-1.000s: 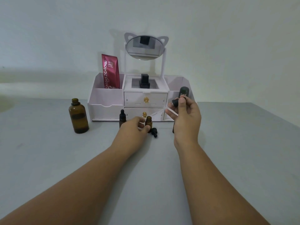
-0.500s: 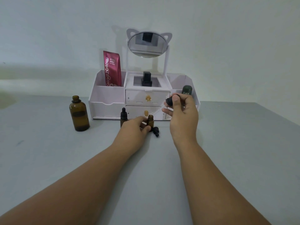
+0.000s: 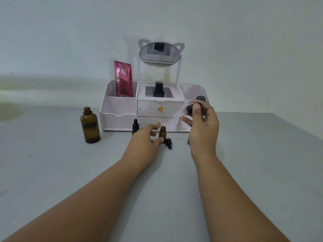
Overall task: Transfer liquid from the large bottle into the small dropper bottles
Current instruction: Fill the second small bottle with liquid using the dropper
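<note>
Two hands are engaged: the open small amber glass bottle (image 3: pixel 162 132) is steadied by the left hand (image 3: pixel 146 137), while the black-bulbed clear dropper (image 3: pixel 181 115), pinched in the right hand (image 3: pixel 202 124), is slanted down-left toward its mouth.

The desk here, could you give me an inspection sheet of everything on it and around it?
Surface: grey table, no spills seen.
Job's things: large amber bottle uncapped, standing left; open small bottle upright; capped small bottle behind the left hand; loose dropper cap lying beside the open bottle.
Clutter: white organiser with mirror, red sachet, black bottle.
Grips: left hand steadies the open small bottle; right hand holds a dropper, tip angled toward that bottle.
Cables: nothing seen.
Surroundings: plain wall.
</note>
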